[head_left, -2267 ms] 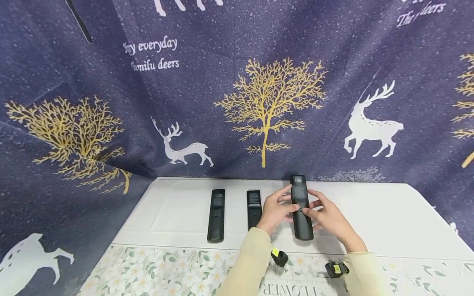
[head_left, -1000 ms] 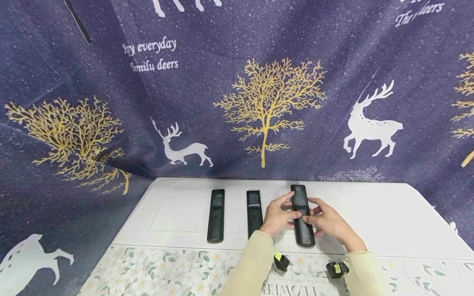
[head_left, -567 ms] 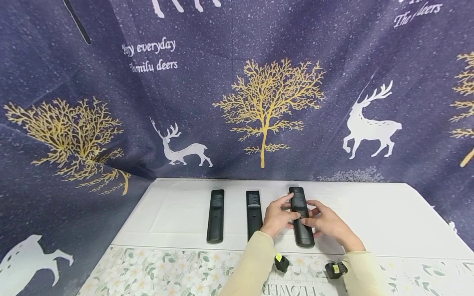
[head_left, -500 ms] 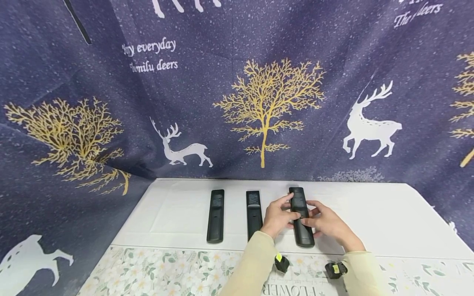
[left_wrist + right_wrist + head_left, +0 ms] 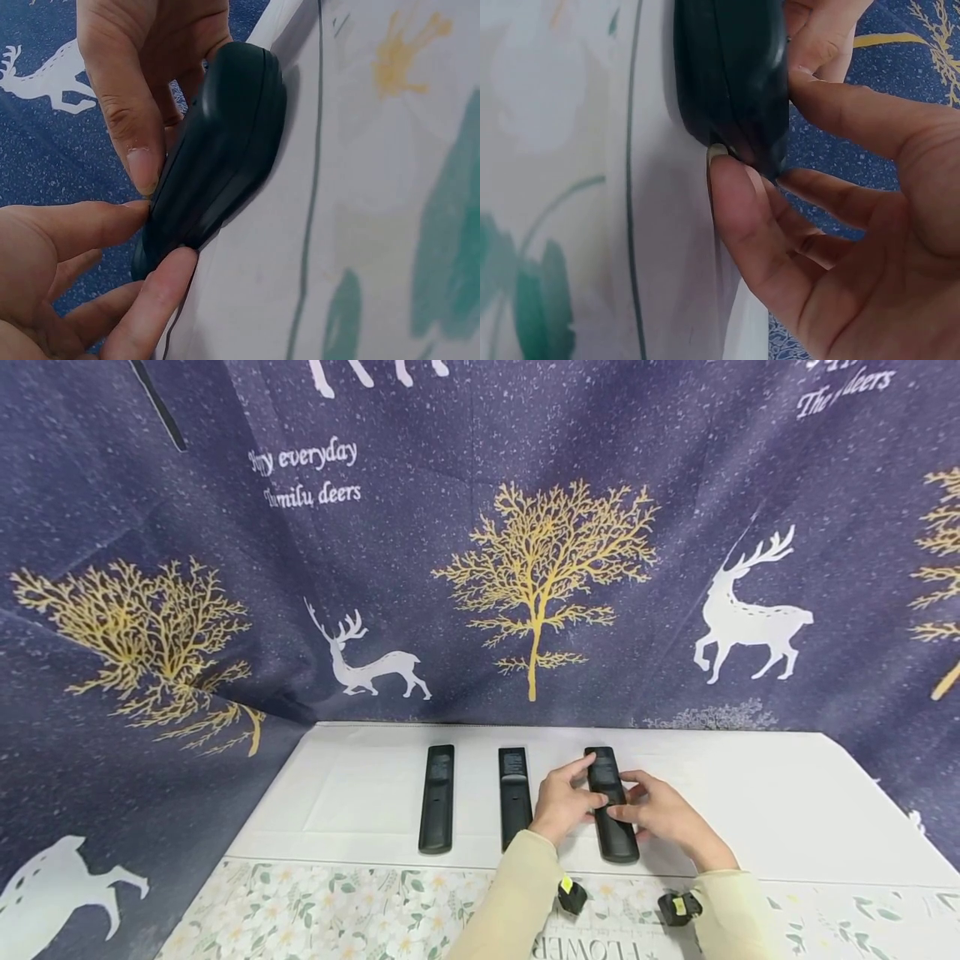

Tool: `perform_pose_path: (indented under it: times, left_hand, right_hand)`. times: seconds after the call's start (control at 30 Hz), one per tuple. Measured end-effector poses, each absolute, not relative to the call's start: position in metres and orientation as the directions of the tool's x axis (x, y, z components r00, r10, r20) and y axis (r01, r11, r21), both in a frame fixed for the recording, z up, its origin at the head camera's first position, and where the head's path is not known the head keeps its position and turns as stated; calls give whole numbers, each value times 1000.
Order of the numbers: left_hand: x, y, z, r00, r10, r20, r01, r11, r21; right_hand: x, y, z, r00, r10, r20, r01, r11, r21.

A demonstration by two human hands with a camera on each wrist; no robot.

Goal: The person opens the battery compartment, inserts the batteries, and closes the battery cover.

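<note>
A black remote control is between both hands at the right of the table, its back facing up and its lower end tilted slightly right. My left hand holds its left side, thumb on the back and a finger near the top end. On the right side my right hand grips it, thumb on the back beside the other thumb. In the left wrist view the remote control sits close over the white surface. The right wrist view has right-hand fingertips at the edge of the remote control.
Two more black remote controls lie back up to the left: one remote control farther off, the other remote control beside my left forearm. A floral cloth covers the table's near part. A dark blue printed curtain hangs behind.
The held remote control has come down and a little nearer to me, both hands moving with it. In the last half second it has shifted only slightly. The other remote controls stay put.
</note>
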State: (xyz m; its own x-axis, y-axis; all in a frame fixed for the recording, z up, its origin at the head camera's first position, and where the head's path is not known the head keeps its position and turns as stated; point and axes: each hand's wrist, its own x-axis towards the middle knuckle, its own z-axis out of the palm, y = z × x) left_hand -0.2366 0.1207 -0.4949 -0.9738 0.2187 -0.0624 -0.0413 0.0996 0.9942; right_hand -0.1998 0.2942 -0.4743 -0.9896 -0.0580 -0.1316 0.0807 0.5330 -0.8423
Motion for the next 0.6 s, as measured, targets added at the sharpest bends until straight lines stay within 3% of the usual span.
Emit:
perform_pose_path:
  times: [0.33, 0.6]
  left_hand:
    - [-238, 120, -495, -971, 226, -76, -45, 137, 990]
    - [-240, 117, -492, -948, 304, -98, -32, 216, 976]
  right_hand:
    - [-201, 293, -473, -990, -73, -120, 62, 539, -840]
    - [-200, 294, -471, -991, -39, -128, 84, 561, -823]
